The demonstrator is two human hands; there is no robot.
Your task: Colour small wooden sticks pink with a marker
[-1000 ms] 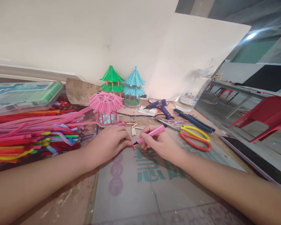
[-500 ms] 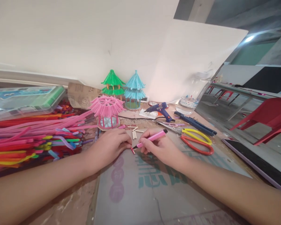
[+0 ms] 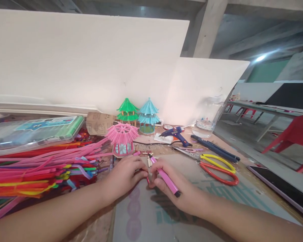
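My left hand [image 3: 127, 176] and my right hand [image 3: 178, 191] meet at the middle of a cardboard sheet [image 3: 217, 198]. The right hand holds a pink marker [image 3: 164, 176], lying across its fingers with the tip pointing away toward several short pale sticks [image 3: 149, 161]. Between the fingertips of both hands is a small pink-red stick piece [image 3: 147, 180], pinched by the left hand. Just beyond the hands stands a pink straw pavilion model [image 3: 122, 138].
A heap of coloured straws [image 3: 40, 168] and a plastic case [image 3: 32, 132] lie at left. Green [image 3: 127, 111] and blue [image 3: 147, 114] pavilion models stand at the back by white boards. A glue gun [image 3: 175, 133], scissors [image 3: 214, 163], blue tool [image 3: 215, 149], jar [image 3: 208, 117] and tablet [image 3: 282, 188] are at right.
The view tilted up. My right hand turned the pink marker over, so its tip now points away instead of at the stick, and the fingertips of both hands closed together on the small piece.
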